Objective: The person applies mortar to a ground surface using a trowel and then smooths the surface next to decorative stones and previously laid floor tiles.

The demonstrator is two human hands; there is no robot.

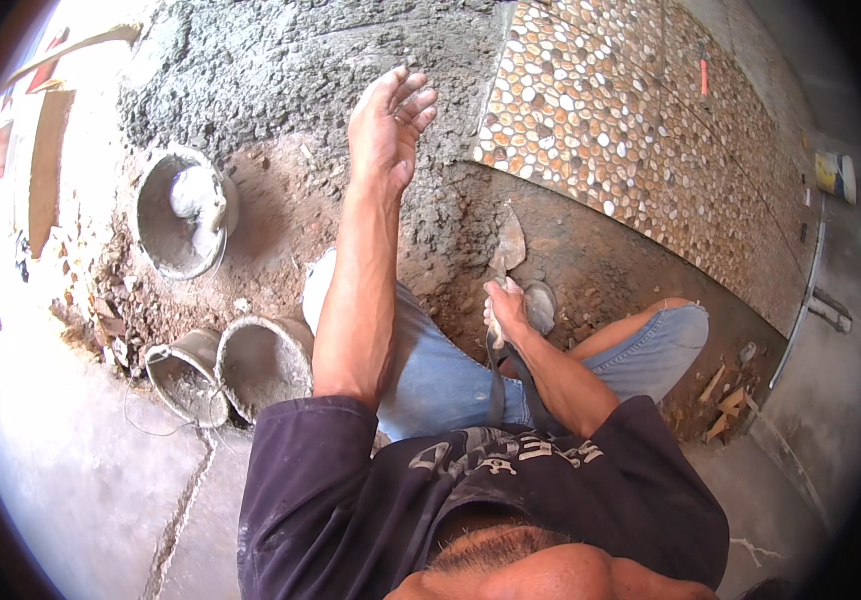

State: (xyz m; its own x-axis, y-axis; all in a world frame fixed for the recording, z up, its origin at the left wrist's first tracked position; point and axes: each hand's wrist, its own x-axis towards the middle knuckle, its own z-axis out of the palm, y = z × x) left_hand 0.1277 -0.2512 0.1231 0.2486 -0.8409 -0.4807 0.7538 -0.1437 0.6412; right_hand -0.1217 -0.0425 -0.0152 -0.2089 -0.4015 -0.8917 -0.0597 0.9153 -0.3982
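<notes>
- Left hand (389, 125): arm stretched forward and up from the dark blue sleeve, forearm nearly straight; hand raised over the grey wet mortar bed (281, 70), fingers spread wide and loose, holding nothing.
- Right hand (506, 308): arm bent at the elbow, forearm running down toward the ground between the knees; fingers closed around the handle of a pointed steel trowel (511, 243), blade tip aimed away from the body and resting on brown earth just beside the mortar.
- Brown-and-white pebble-patterned floor tiles (631, 120): laid in a sheet to the right of the mortar, its near edge close to the trowel.
- Round grey mortar-caked bucket (183, 212): stands to the left, on the earth.
- Two smaller cement-smeared buckets (231, 370): side by side, touching, near the left knee.
- Yellow-and-white cylindrical container (835, 175): far right on the concrete; its label is too small to make out.
- Small wood offcuts (723, 400): lie on the earth at lower right.
</notes>
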